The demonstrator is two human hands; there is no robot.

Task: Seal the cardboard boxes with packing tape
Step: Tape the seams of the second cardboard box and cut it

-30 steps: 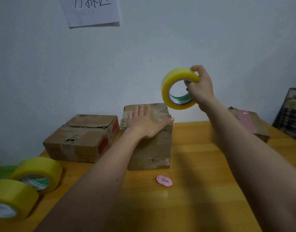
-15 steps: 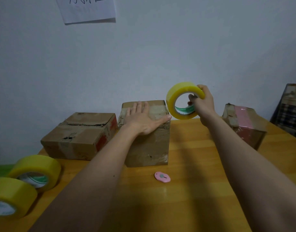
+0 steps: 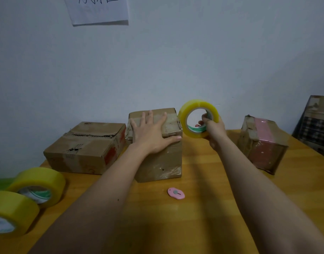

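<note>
Far left of the middle box [image 3: 158,153], at the table's [image 3: 203,226] left edge, lie 2 spare rolls [image 3: 38,186] of yellow tape, one nearer the camera than the other and the 2 touching. Next comes the flat box [image 3: 84,149], just beside the middle box on its left, its top flap torn along a ragged line.

The middle box stands upright near the wall. The left hand [image 3: 150,133] lies flat on its top — fingers straight and spread, thumb along the front top edge, gripping nothing. In front of this box, a little to its right, a pink cutter [image 3: 176,193] lies on the table.

Just right of the middle box's top corner the right hand [image 3: 212,130] holds the held roll [image 3: 198,118] up off the table, fingers hooked through its core, thumb side hidden. Whether a tape strip runs from it to the box cannot be told.

Well right of the middle box sits the pink-taped box [image 3: 262,143] — tilted.
</note>
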